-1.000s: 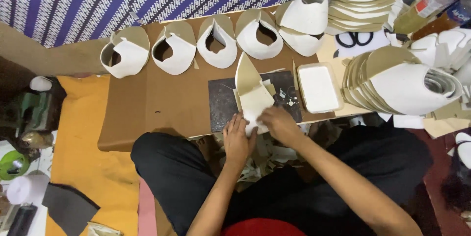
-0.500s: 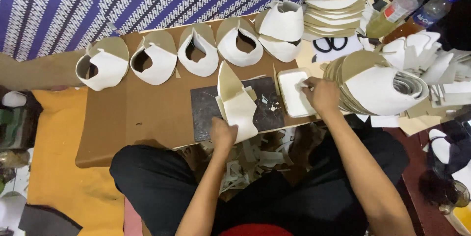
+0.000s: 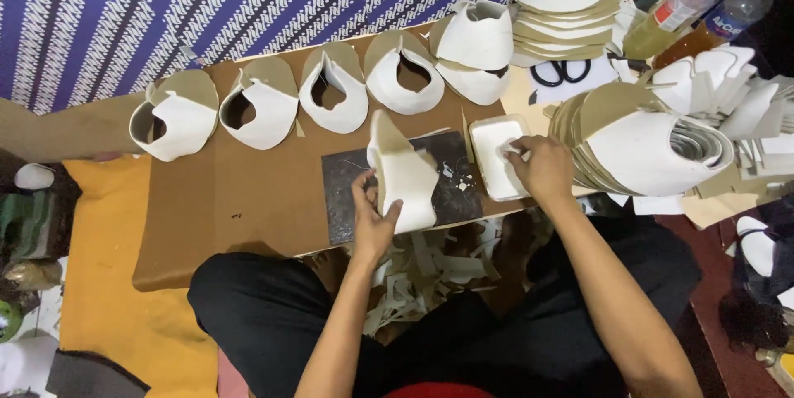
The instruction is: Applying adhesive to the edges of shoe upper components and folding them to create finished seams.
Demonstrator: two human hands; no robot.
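Nearest the body, white offcuts (image 3: 413,278) lie heaped between the knees, under the worktop's (image 3: 248,208) front edge. Just above, the left hand (image 3: 372,216) holds a folded white shoe piece (image 3: 403,175) upright on the dark cutting mat (image 3: 451,179), thumb on its face and fingers curled behind, a closed grip. To its right, the right hand (image 3: 542,166) rests with its fingertips pinched in a shallow white tray (image 3: 496,158); whether they pinch anything cannot be told.

To do this well, I would judge that the left hand should keep the piece steady on its lower edge without crushing the fold, and the right should take only a little from the tray.

Right of the tray leans a stack of similar pieces (image 3: 645,146). Further back, five shaped pieces (image 3: 331,92) stand in a row, with black scissors (image 3: 561,72) and two bottles (image 3: 703,1) beyond.
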